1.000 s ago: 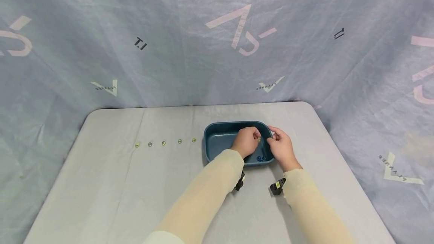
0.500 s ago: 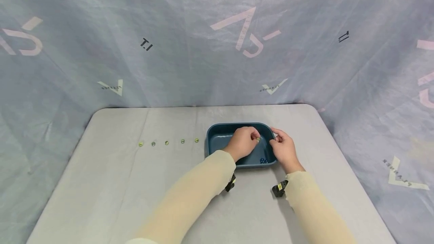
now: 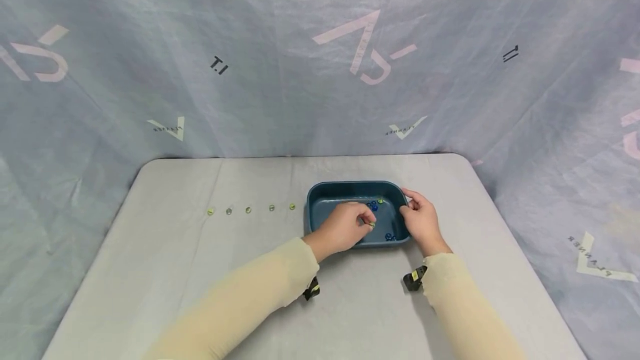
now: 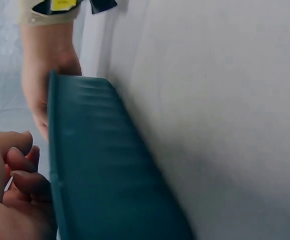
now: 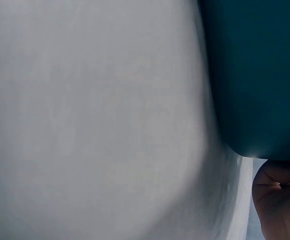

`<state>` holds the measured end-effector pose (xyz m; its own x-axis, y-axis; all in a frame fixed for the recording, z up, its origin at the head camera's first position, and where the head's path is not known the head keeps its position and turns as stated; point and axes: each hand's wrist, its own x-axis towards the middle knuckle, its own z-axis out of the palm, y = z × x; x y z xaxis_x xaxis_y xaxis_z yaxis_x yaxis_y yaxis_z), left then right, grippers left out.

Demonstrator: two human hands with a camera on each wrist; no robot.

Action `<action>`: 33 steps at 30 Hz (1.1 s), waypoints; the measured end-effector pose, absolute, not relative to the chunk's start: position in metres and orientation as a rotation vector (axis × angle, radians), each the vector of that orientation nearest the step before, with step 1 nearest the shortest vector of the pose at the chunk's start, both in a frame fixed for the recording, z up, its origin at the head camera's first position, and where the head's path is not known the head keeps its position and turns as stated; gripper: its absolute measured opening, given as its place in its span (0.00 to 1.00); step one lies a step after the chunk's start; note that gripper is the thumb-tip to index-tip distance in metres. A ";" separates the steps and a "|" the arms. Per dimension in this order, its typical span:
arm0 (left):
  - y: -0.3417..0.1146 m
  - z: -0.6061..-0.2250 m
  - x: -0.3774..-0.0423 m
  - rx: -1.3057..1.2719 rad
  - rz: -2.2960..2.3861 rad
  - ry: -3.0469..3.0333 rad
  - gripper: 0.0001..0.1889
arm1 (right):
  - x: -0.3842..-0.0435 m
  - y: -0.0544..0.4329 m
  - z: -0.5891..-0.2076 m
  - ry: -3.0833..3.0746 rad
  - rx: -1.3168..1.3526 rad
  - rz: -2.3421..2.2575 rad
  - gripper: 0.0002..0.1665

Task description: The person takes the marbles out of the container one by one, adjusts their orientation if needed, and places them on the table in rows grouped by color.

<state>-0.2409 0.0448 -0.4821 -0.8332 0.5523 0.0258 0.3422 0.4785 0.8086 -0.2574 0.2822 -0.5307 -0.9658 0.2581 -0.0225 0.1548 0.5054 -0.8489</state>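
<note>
My left hand (image 3: 342,228) is over the dark teal tray (image 3: 320,204) in the head view, pinching a small yellow-green marble (image 3: 372,225) between thumb and fingers. At the tray's right end, my right hand (image 3: 422,224) grips the rim. Inside the tray lie several blue marbles (image 3: 389,237) near the front right corner, and more blue marbles toward the back beside a green marble (image 3: 380,201). The left wrist view shows the tray's outer wall (image 4: 104,165) beside my curled left fingers (image 4: 32,182); what they pinch is hidden there.
Left of the tray, several clear and yellowish marbles (image 3: 248,210) stand in a spaced row on the light cloth-covered table (image 3: 240,271). A grey printed curtain (image 3: 280,82) hangs behind the table and along its sides.
My left hand has moved left and toward me inside the tray, holding the yellow-green marble, uncovering the marbles at the back. My right hand stays on the rim. The head view has shifted slightly.
</note>
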 end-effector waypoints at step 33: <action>-0.147 -0.517 -0.204 0.369 1.478 2.818 0.08 | -0.257 0.282 -0.530 -2.631 -0.354 1.499 0.31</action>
